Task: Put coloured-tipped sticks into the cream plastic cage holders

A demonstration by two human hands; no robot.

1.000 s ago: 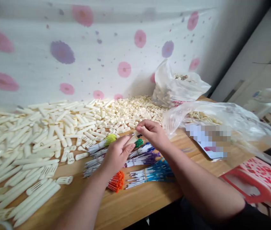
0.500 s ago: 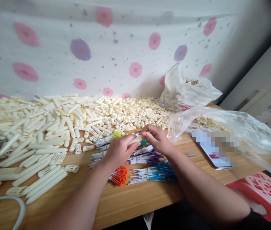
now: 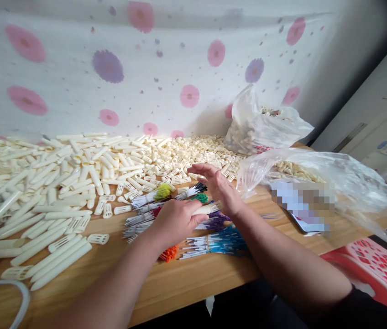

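A cream plastic tube (image 3: pixel 204 209), like a pen barrel with a slotted end piece, is gripped between the thumb and fingers of my left hand (image 3: pixel 175 218). My right hand (image 3: pixel 223 194) is open, fingers stretched out, its palm at the tube's slotted end. Whether the palm presses on it I cannot tell. Beneath and around both hands lie bundles of thin white rods with coloured ends, like pen refills: yellow (image 3: pixel 161 192), black (image 3: pixel 196 188), green (image 3: pixel 201 198), purple (image 3: pixel 217 223), blue (image 3: pixel 226 242) and orange (image 3: pixel 169 254).
Loose cream tubes (image 3: pixel 56 183) and slotted end pieces (image 3: pixel 186 155) are heaped along the back and left of the wooden table (image 3: pixel 166 292). Plastic bags (image 3: pixel 248 121) of cream parts and a phone (image 3: pixel 299 212) are at right. A white cable (image 3: pixel 24 297) curves at lower left.
My right hand has gone from closed fingers at the tube to an open, flat palm. The tube has come slightly lower and nearer, still in my left hand.
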